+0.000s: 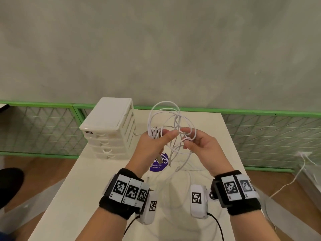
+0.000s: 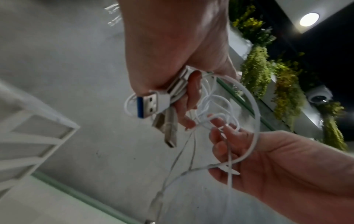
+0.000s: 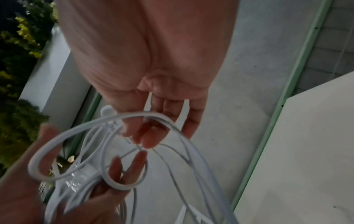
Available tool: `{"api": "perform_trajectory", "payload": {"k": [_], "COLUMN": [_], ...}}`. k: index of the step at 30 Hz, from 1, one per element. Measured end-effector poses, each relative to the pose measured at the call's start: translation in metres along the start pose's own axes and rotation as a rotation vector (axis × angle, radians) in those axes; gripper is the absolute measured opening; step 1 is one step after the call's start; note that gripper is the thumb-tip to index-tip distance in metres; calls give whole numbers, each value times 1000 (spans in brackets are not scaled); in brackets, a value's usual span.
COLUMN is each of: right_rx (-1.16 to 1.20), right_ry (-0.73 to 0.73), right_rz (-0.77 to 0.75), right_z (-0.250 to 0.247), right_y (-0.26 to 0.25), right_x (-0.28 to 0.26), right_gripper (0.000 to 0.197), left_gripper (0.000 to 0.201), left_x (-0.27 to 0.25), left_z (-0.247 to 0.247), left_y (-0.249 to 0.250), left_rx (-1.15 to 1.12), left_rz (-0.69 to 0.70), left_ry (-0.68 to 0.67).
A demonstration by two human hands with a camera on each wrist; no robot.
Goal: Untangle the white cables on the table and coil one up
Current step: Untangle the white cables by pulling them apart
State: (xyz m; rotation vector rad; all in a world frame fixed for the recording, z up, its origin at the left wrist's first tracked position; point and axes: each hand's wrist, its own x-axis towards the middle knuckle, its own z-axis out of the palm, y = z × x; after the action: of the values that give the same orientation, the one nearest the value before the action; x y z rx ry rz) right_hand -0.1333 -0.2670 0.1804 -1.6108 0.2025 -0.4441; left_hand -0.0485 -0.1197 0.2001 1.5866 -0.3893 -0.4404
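Gripping a bunch of plugs and gathered strands in my left hand (image 1: 157, 140), I pinch one loop with my right hand (image 1: 199, 143). The white cables (image 1: 169, 119) arc up between both hands, loose ends trailing down onto the counter (image 1: 97, 171).

I see the white cables (image 1: 171, 122) as a thin, glossy tangle lifted above the table (image 1: 104, 171), loops standing upright and crossing each other, loose strands trailing down onto the tabletop. Several USB plugs (image 2: 153, 104) bunch together at one end, one with a blue insert.
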Motion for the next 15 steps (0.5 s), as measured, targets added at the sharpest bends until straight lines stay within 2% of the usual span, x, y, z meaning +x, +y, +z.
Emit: {"api": "perform_trajectory", "payload": {"k": [4, 6, 8, 11, 15], "right_rx": [-89, -49, 0, 43, 180], "right_ry": [-17, -22, 50, 251, 319], "right_rz": [-15, 8, 23, 42, 47], "right_z": [-4, -8, -17, -42, -49], "right_y": [-5, -8, -12, -10, -6], "right_x": [1, 1, 3, 11, 12], "right_gripper": [40, 34, 25, 21, 20], "left_gripper": [18, 8, 17, 24, 34], "left_x": [17, 21, 21, 17, 6], "left_z": [11, 13, 11, 7, 7], "left_y": [5, 7, 7, 7, -1], "left_rx": [59, 103, 87, 16, 73], "left_rz": [15, 7, -9, -49, -100], "left_ry": [22, 23, 67, 110, 34]}}
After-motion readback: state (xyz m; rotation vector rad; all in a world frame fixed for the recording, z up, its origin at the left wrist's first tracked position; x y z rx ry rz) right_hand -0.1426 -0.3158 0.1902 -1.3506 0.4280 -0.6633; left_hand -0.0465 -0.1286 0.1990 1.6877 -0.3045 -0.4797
